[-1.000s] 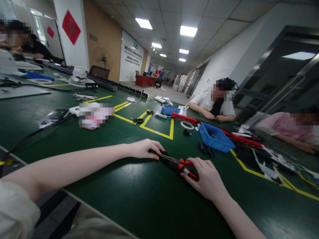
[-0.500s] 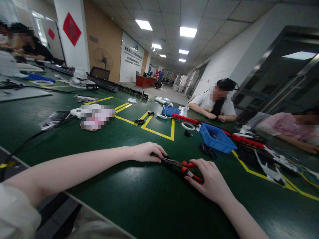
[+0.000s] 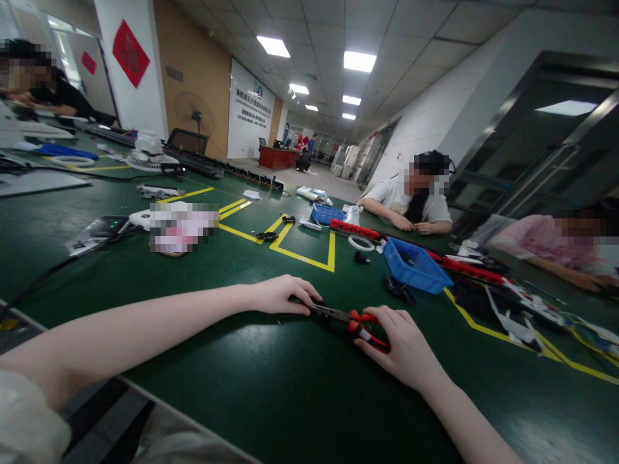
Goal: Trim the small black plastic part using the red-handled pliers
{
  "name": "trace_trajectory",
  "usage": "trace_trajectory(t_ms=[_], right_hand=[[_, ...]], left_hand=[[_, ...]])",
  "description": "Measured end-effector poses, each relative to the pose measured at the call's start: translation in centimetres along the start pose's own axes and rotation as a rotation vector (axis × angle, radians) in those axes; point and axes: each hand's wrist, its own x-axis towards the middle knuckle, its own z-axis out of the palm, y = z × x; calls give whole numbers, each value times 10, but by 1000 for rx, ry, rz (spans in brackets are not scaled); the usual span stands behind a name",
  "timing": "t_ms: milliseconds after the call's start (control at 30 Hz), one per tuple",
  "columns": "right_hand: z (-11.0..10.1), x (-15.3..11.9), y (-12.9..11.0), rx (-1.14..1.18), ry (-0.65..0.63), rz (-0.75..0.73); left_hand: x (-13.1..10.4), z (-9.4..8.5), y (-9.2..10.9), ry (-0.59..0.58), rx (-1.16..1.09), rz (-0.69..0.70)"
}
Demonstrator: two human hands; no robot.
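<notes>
Red-and-black long-nose pliers are in my right hand, the thumb on one handle and the fingers on the other, handles spread apart. Their narrow jaws point left and reach the fingertips of my left hand. Those fingers are closed in a pinch around a small dark piece at the jaw tips. My fingers hide most of it, so I cannot tell its kind or whether the jaws grip it. Both hands are low over the green table.
A blue bin stands right of centre, with black cable before it. Beyond are a white ring and a smaller blue bin. A phone lies left. Yellow tape marks the tabletop. A person sits opposite.
The whole view has shifted slightly, so everything appears a little further left. My hands and the pliers keep almost the same pose and hold.
</notes>
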Motion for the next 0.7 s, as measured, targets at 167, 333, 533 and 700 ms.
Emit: trace_trajectory(t_ms=[167,333,533,700], right_hand=[[0,-1,2,5,-5,-5],[0,0,0,-22,2,-14],[0,1,-3,-44,19,-24],[0,1,-2,-66,23,-37]], left_hand=[[0,0,-1,-3,15,8],[0,-1,0,-1,-7,11],[-1,1,-5,17,-36,23],[0,2,-8,7,-34,18]])
